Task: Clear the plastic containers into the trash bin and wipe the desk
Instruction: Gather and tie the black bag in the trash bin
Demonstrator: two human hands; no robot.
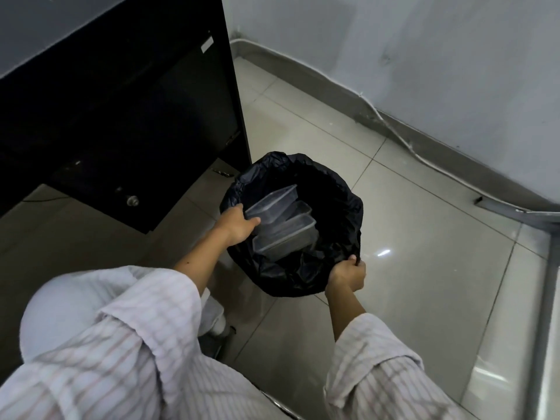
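Note:
A trash bin lined with a black bag [342,207] stands on the tiled floor beside the dark desk [121,101]. Three clear plastic containers [285,225] lie stacked at a slant inside its mouth. My left hand [239,224] grips the near end of the top container, thumb over its rim. My right hand [347,274] pinches the black bag at the bin's near right rim. Both sleeves are striped and pale.
A white wall with a grey baseboard [394,125] and a loose cable runs behind the bin. A metal threshold strip [542,298] lies at the far right. Glossy floor tiles [424,268] surround the bin. A white object [215,316] sits near my legs.

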